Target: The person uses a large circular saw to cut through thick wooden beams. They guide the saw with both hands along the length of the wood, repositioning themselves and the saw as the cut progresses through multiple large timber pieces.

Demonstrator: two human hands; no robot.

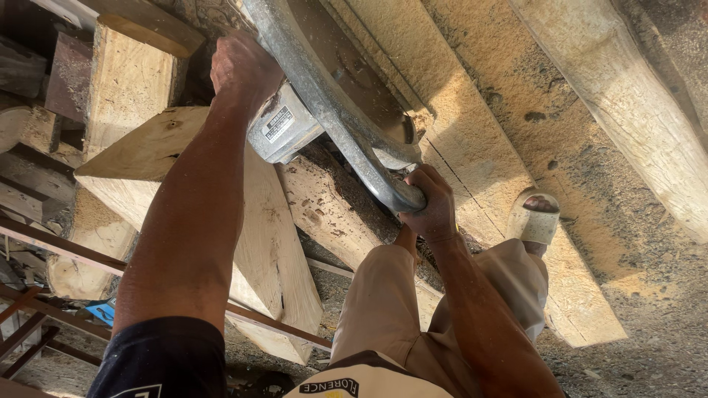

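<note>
My left hand grips the upper part of a grey power tool, by its boxy grey housing. My right hand is closed around the lower end of the tool's curved grey metal handle bar. The tool rests against rough wooden logs covered with sawdust. My knee in beige trousers is bent just below the right hand.
Squared timber blocks lie at the left, and long sawn planks run diagonally at the right. My foot in a pale sandal stands on a plank. Thin rusty metal bars cross the lower left. Sawdust covers the ground.
</note>
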